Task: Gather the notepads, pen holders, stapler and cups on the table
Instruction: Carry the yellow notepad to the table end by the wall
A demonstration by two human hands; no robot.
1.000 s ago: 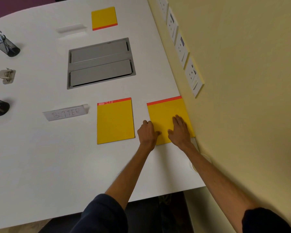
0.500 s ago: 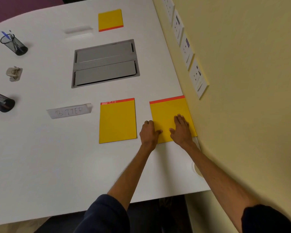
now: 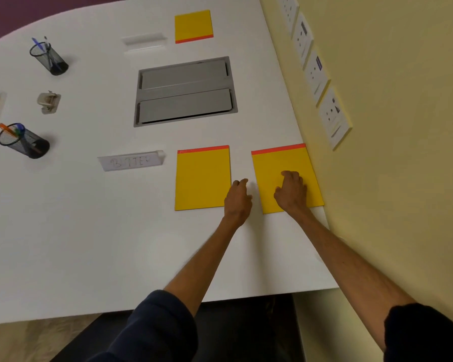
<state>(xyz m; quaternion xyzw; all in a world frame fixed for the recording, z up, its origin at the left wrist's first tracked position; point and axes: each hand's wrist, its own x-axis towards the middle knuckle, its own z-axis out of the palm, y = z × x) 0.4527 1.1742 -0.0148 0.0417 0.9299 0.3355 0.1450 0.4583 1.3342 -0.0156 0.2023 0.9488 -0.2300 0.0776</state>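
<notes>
Two yellow notepads with orange top strips lie side by side on the white table (image 3: 89, 231). My right hand (image 3: 290, 192) rests flat on the right notepad (image 3: 280, 165), fingers curled on its surface. My left hand (image 3: 237, 198) sits on the bare table in the gap between it and the left notepad (image 3: 202, 178), touching that pad's right edge. A third yellow notepad (image 3: 193, 26) lies at the far end. Two black mesh pen holders stand at the left, one far (image 3: 50, 58), one nearer (image 3: 24, 141). A small beige stapler (image 3: 48, 101) lies between them.
A grey recessed cable hatch (image 3: 185, 91) is set in the table's middle. A clear name plate with writing (image 3: 131, 161) lies left of the notepads, another name plate (image 3: 144, 40) at the far end. A yellow wall with sockets (image 3: 334, 118) borders the right edge.
My left hand has slid off the right notepad's left edge into the gap toward the left notepad. My right hand stays on the right notepad. The view has shifted right, showing more of the table's left.
</notes>
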